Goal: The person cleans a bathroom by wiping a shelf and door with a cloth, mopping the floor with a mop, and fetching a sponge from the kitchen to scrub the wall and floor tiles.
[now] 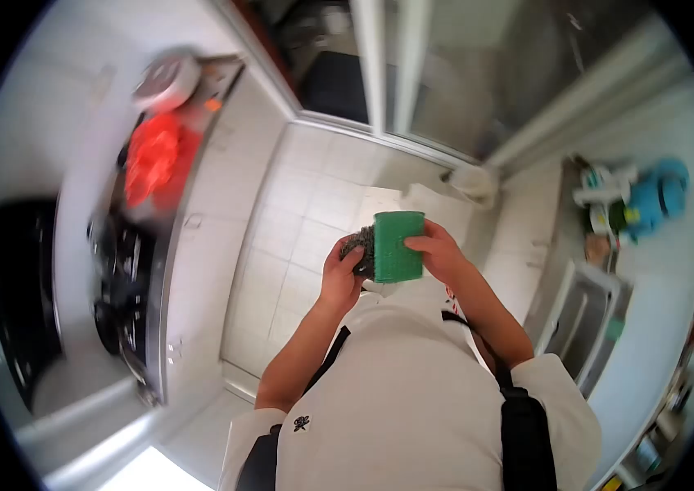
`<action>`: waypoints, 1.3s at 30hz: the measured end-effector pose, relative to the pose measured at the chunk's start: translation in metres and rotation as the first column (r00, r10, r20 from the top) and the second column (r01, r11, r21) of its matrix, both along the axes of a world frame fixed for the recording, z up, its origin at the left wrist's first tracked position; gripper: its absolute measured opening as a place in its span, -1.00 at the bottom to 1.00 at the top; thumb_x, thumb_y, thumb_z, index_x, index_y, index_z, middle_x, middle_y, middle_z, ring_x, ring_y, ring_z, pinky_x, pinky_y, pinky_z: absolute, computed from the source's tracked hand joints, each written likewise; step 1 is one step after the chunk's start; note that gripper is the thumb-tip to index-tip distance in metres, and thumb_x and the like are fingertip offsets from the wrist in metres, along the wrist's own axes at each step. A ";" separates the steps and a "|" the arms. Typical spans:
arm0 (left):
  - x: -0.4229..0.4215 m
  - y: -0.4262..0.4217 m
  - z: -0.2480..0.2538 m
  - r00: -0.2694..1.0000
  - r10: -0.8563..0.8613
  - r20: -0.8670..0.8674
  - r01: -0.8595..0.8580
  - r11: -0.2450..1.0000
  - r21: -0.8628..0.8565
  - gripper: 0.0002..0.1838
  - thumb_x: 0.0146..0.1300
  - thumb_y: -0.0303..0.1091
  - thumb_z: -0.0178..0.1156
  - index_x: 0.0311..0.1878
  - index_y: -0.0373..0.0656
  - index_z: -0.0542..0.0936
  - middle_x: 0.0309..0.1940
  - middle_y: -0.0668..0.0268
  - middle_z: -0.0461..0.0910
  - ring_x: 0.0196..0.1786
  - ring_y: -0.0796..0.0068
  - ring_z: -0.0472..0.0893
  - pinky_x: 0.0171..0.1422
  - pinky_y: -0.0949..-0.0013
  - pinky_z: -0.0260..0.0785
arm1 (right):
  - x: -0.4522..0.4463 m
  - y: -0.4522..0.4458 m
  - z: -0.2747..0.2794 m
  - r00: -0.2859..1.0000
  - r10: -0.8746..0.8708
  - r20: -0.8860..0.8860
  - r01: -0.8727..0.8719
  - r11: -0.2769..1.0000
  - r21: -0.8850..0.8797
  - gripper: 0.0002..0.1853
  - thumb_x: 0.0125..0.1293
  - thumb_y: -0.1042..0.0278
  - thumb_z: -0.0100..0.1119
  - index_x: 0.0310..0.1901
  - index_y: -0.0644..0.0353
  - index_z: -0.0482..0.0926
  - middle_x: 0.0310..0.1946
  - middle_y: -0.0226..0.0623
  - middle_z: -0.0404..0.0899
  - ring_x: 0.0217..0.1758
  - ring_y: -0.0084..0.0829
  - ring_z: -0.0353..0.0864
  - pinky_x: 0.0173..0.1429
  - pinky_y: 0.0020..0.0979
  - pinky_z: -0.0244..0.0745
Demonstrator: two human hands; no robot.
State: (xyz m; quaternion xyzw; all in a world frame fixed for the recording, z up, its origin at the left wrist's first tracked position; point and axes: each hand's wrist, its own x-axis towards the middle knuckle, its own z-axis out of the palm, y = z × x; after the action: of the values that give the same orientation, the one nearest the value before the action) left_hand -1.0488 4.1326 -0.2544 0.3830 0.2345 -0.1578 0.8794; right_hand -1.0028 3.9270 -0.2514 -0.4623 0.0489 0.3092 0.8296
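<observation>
In front of my chest, my left hand (342, 272) is closed around a grey steel wool scrubber (364, 249). My right hand (438, 250) pinches a green scouring pad (397, 247) by its right side, thumb lying across the front. The pad is held upright, its broad face toward me. Its left edge overlaps the steel wool or lies right against it; whether they touch, I cannot tell. Fingers behind both things are hidden.
Along the left runs a counter with a gas stove (122, 286), a red plastic bag (154, 159) and a round white appliance (168, 82). On the right are a sink (580, 323) and a blue object (660, 199). A sliding glass door (478, 82) stands ahead.
</observation>
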 end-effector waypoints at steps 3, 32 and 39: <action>-0.005 0.085 0.008 0.980 0.194 0.037 -0.195 0.981 0.023 -0.67 0.41 -0.40 0.08 0.19 -0.24 0.37 0.03 0.21 0.53 0.05 0.38 0.57 0.13 0.23 0.49 | 0.019 0.098 0.004 0.983 0.177 0.058 -0.170 0.980 -0.105 -0.53 0.23 0.41 0.28 0.17 0.33 0.48 0.07 -0.24 0.58 0.13 -0.38 0.56 0.26 -0.35 0.42; 0.520 0.455 -0.083 0.994 0.075 -0.073 -0.075 0.997 0.015 -0.49 0.24 -0.45 0.19 0.26 -0.24 0.35 0.08 0.11 0.54 0.12 0.12 0.59 0.18 -0.14 0.51 | 0.583 0.378 -0.092 0.855 0.482 0.194 -0.084 0.496 -0.865 -0.23 0.19 -0.12 0.34 0.33 0.16 0.38 0.07 -0.05 0.57 0.04 -0.20 0.63 0.16 -0.22 0.54; 0.787 0.396 -0.100 0.965 -0.222 -0.138 0.227 0.974 0.022 -0.53 0.28 -0.51 0.21 0.24 -0.27 0.36 0.01 0.17 0.54 0.05 0.26 0.60 0.14 0.17 0.53 | 0.738 0.237 -0.127 0.694 0.437 -0.573 -0.085 -0.740 -0.667 -0.43 0.07 -0.03 0.31 0.10 0.09 0.63 0.08 -0.11 0.59 0.18 -0.09 0.54 0.19 0.16 0.35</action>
State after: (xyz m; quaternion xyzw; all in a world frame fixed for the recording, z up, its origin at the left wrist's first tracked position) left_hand -0.2621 4.5287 -0.3545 0.4120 0.2513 -0.2775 0.8307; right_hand -0.2643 4.1645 -0.3784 -0.9177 0.0205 0.3305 -0.2195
